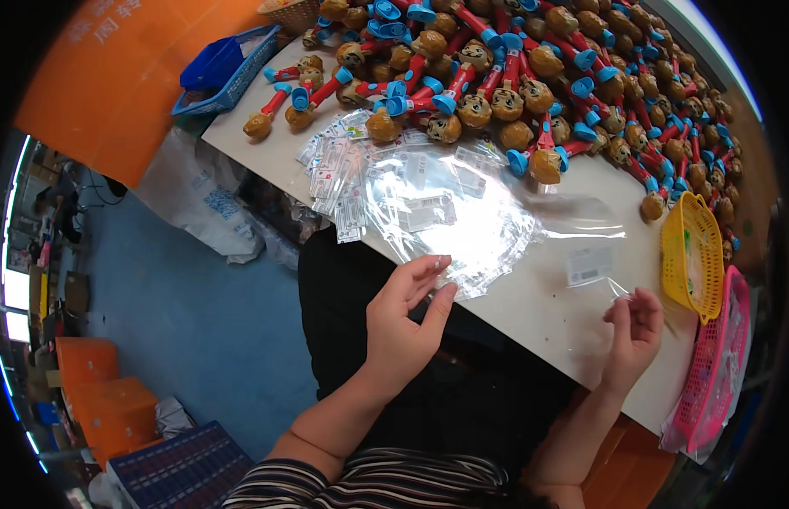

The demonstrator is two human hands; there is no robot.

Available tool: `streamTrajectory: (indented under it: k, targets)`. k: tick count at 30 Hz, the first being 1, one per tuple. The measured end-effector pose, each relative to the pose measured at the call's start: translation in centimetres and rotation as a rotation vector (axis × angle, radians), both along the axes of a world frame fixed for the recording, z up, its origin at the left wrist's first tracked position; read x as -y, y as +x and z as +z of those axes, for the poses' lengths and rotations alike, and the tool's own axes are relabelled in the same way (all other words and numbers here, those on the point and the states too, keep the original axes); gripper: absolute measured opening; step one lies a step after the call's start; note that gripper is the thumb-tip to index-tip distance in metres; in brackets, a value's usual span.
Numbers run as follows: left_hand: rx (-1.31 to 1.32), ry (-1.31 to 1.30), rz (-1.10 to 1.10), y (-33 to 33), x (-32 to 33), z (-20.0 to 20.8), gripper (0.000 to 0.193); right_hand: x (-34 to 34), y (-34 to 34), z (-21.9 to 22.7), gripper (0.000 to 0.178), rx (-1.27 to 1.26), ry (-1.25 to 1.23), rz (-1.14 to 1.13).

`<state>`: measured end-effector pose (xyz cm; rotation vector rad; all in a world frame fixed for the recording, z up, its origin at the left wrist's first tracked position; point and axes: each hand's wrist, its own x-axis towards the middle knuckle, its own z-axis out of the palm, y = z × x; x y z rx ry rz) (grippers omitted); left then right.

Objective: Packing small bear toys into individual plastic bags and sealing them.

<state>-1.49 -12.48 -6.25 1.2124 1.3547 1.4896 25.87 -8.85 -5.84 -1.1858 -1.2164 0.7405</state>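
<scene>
My left hand (pixel 404 318) is at the table's front edge, its thumb and fingers apart with nothing visible between them. It lies beside a glossy heap of clear plastic bags (pixel 428 212) with printed labels. My right hand (pixel 636 331) is closed, fingertips pinching the corner of a single clear plastic bag (pixel 591 265). That bag lies stretched out toward the heap and carries a whitish label. Small printed paper slips (pixel 333 165) are piled at the heap's left. Behind them lie many toys with brown round heads, red handles and blue ends (pixel 475 110).
On the right stand a yellow basket (pixel 668 254) and a pink basket (pixel 689 407). A blue basket (pixel 233 97) holding a darker blue tray sits at the far left corner. White plastic sacks (pixel 186 199) hang beside the table (pixel 538 327). Orange boxes (pixel 114 411) are on the floor.
</scene>
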Motion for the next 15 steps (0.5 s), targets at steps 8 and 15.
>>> streamTrajectory:
  k: [8,15]
  targets:
    - [-0.836,0.042,-0.121,-0.1,0.1,-0.5,0.045,0.9,1.8,-2.3,0.025,0.001,-0.181,-0.094]
    - [-0.881,0.055,-0.094,0.2,0.2,-1.0,0.029,0.8,1.2,-2.4,0.023,0.071,-0.21,-0.089]
